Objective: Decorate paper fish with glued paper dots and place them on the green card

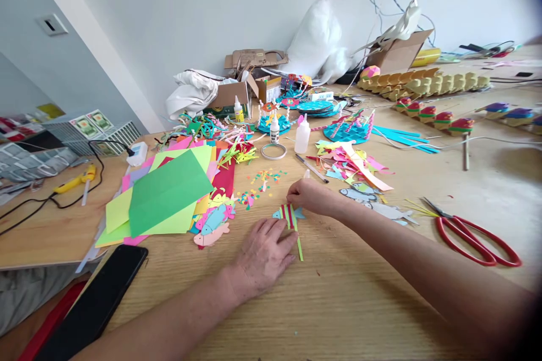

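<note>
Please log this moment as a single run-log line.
left hand: flat on table, steadying paper fish | right hand: pinching strip at fish's top edge | red scissors: idle, right

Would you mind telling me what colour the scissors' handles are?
Red; the scissors lie on the table, clearest in the head view.

Two glue bottles (275, 128), one pair of scissors (470, 232)
</note>
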The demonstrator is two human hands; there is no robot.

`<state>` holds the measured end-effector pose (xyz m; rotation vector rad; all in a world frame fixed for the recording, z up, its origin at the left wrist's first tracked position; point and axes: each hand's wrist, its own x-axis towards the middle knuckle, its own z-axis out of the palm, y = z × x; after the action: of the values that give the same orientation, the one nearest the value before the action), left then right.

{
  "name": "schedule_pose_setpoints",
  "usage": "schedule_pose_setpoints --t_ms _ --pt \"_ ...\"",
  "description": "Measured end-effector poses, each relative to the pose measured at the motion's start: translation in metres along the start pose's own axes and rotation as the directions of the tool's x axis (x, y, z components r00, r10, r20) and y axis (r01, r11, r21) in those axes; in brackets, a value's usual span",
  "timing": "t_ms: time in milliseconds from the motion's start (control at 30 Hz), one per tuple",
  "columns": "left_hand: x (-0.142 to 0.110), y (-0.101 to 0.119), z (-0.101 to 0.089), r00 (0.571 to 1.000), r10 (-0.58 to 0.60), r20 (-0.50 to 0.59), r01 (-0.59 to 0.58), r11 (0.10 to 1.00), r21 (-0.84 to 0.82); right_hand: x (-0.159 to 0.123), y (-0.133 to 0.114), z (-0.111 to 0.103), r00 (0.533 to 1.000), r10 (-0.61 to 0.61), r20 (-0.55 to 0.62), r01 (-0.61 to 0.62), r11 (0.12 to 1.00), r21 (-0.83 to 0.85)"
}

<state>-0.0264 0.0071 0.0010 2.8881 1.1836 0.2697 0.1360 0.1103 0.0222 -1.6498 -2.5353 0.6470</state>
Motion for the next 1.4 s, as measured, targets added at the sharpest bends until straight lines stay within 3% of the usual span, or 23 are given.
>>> schedule_pose_setpoints --t_ms 100,300,633,867,967,1167,1400 --pt "-0.001 -0.001 0.002 1.0 0.009 -0.017 -0.009 1.0 -0.003 -0.008 -0.007 -0.004 0.999 -0.026 -0.03 0.026 0.999 0.028" --pt "-0.001 0.0 0.003 1.0 0.002 -0.018 -0.002 1.0 -0.008 -0.021 -0.024 -0.002 0.988 -0.065 0.143 0.069 0.997 -0.026" --pt "0.0 0.0 0.004 0.999 0.013 -0.033 -0.014 1.0 -0.02 -0.003 -0.017 -0.006 1.0 -0.018 0.017 0.017 0.999 0.033" --pt "-0.003 -0.001 0.007 1.0 0.0 -0.019 -0.001 0.999 -0.047 -0.02 -0.036 -0.003 0.981 -0.048 0.187 0.051 0.999 -0.015" --pt "-0.003 -0.001 0.007 1.0 0.005 -0.024 -0.006 0.999 -0.044 -0.017 -0.037 -0.002 0.982 -0.022 0.19 0.035 0.997 -0.065" --pt "-0.001 -0.002 0.008 0.999 0.022 -0.041 -0.023 0.999 -0.024 -0.006 -0.03 -0.006 0.998 -0.031 0.05 0.036 0.994 -0.107" --pt "-0.001 -0.001 0.01 0.998 0.018 -0.059 -0.019 1.0 -0.014 -0.008 -0.034 -0.001 0.987 -0.058 0.153 0.066 0.997 -0.048"
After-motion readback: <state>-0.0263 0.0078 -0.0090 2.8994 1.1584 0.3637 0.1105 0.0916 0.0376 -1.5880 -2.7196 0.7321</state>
